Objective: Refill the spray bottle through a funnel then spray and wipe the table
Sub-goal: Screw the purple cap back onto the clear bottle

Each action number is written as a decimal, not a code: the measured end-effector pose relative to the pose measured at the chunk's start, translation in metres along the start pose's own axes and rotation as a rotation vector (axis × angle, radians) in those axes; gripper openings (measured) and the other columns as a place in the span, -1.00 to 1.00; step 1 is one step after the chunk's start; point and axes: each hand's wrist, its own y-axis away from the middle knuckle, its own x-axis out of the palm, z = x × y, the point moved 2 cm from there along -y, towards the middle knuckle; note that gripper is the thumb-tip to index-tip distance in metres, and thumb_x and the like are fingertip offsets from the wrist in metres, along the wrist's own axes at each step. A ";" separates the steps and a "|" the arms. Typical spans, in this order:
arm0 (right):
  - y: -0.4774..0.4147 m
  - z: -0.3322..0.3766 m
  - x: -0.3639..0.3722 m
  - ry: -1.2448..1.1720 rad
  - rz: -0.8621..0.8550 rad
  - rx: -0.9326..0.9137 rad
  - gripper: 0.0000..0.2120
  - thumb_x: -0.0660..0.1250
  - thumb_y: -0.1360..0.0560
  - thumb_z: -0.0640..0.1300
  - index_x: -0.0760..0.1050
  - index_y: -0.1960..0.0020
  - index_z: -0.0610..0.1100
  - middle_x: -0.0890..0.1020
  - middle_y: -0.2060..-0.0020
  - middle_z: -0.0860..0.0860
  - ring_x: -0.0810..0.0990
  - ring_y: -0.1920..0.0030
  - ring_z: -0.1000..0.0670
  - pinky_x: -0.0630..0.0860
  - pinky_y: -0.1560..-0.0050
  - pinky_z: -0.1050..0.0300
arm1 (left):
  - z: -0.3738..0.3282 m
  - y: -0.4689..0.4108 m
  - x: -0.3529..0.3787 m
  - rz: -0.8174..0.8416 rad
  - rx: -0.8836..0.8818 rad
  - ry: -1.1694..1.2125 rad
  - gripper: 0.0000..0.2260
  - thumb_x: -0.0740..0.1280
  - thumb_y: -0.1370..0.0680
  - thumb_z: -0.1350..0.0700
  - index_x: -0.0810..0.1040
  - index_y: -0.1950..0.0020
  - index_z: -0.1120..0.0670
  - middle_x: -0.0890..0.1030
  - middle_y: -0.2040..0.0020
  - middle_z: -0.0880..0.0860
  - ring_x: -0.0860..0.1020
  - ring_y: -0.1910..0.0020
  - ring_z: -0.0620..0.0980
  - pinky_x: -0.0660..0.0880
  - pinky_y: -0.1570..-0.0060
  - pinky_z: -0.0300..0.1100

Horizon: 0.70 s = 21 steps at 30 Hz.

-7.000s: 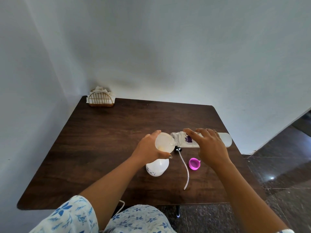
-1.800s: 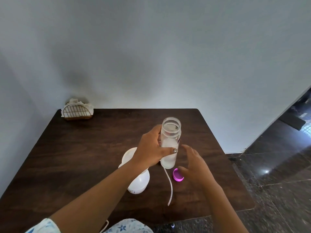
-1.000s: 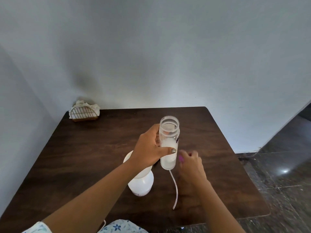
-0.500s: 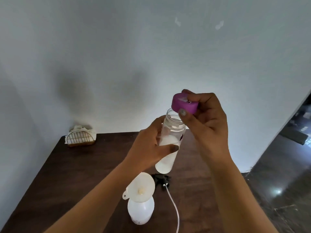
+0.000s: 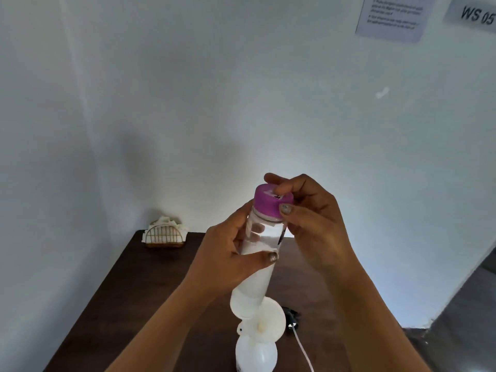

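Observation:
My left hand (image 5: 228, 261) grips a clear refill bottle (image 5: 255, 280) held up in front of me, part full of pale liquid. The purple cap (image 5: 269, 201) sits on the bottle's mouth, and my right hand (image 5: 311, 224) holds that cap with thumb and fingers. Below, on the dark wooden table (image 5: 150, 291), stands the white spray bottle (image 5: 256, 357) with a white funnel (image 5: 269, 324) in its neck. The black spray head (image 5: 292, 319) with its white tube (image 5: 303, 353) lies on the table just right of the funnel.
A wire napkin holder (image 5: 164, 235) with white napkins stands at the table's far left corner against the wall. Paper notices (image 5: 393, 16) hang high on the right wall. Dark floor tiles (image 5: 467, 318) show to the right of the table.
My right hand picked the purple cap off the table, raised it and set it on the bottle's mouth. My left hand lifted the bottle higher. The view tilted upward.

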 end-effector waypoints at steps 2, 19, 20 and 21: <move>-0.001 -0.006 0.005 -0.045 0.064 0.051 -0.84 0.38 -0.26 -0.17 0.62 0.18 -0.05 0.66 -0.02 -0.14 0.55 -0.21 -0.13 0.53 -0.03 0.06 | 0.007 0.008 -0.006 -0.001 -0.026 -0.025 -0.32 0.45 -0.28 -0.07 0.35 -0.38 -0.07 0.60 -0.16 -0.09 0.58 -0.11 -0.07 0.56 -0.11 0.00; 0.007 -0.020 0.051 0.492 -0.030 0.137 -0.45 0.59 -0.21 -0.06 0.46 -0.14 0.10 0.54 0.22 0.23 0.55 0.26 0.14 0.52 0.24 0.27 | 0.024 0.044 -0.037 -0.110 -0.067 -0.178 -0.47 0.50 -0.35 -0.01 0.27 -0.14 -0.34 0.52 -0.02 -0.29 0.56 0.05 -0.25 0.49 -0.01 -0.41; 0.008 -0.022 0.053 0.518 -0.002 0.146 -0.38 0.58 -0.17 0.00 0.42 -0.17 0.12 0.53 0.15 0.23 0.55 0.20 0.16 0.51 0.23 0.31 | 0.024 0.044 -0.037 -0.112 -0.071 -0.171 -0.48 0.50 -0.35 -0.02 0.30 -0.14 -0.32 0.55 -0.04 -0.24 0.58 0.02 -0.20 0.52 -0.03 -0.34; 0.010 -0.023 0.054 0.491 0.041 0.153 -0.33 0.55 -0.15 0.06 0.39 -0.20 0.14 0.53 0.05 0.22 0.57 0.10 0.15 0.51 0.19 0.31 | 0.024 0.044 -0.037 -0.110 -0.078 -0.164 -0.49 0.50 -0.35 -0.01 0.31 -0.16 -0.29 0.56 -0.06 -0.19 0.59 -0.01 -0.14 0.53 -0.06 -0.27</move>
